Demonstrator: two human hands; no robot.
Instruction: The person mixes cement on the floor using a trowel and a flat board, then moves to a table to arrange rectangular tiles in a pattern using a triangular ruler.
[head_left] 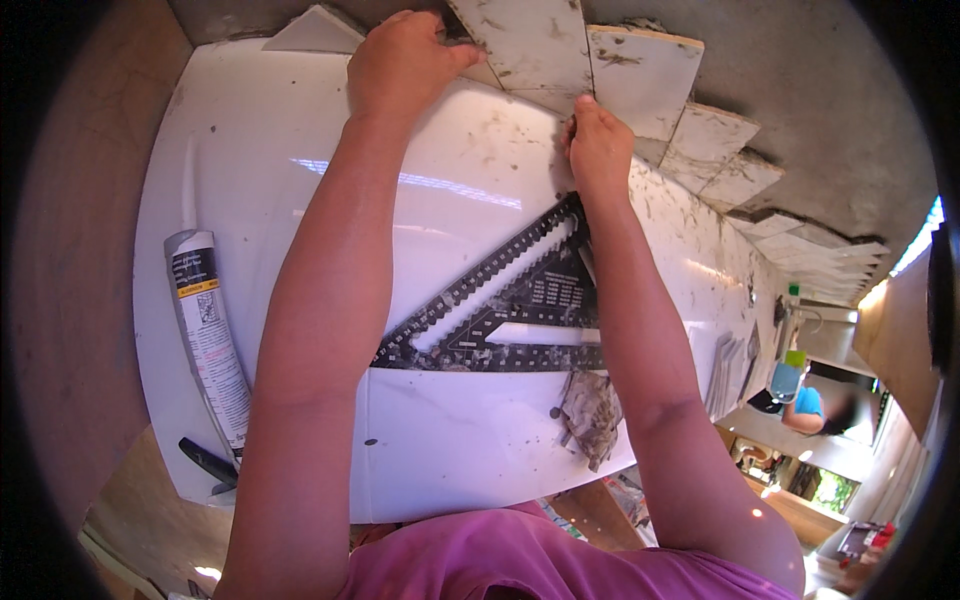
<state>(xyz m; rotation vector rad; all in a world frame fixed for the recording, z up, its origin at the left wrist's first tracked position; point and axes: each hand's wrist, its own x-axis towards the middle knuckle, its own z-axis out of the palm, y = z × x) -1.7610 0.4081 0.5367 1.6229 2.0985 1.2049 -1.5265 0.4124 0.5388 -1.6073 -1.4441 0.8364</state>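
Observation:
My left hand [405,65] reaches up to the wall, thumb stretched apart from the fingers. Its thumb rests by the lower left edge of a white marbled tile [530,45] smeared with grey. My right hand [602,140] is closed, fingertips pinched just under the joint between that tile and a second white tile [645,75]. Whatever sits in the pinch is hidden. Below, a black triangular speed square [530,300] lies on the glossy white countertop [460,440], partly behind my right forearm. A crumpled, dirty rag [592,418] is beside it.
Left of my arm lies a sealant cartridge [208,340] with a nozzle, near a black-handled tool [208,462]. A triangular tile piece [315,32] leans at the back left. More staggered tiles [800,240] run along the wall rightward. Another person [808,410] in blue is far right.

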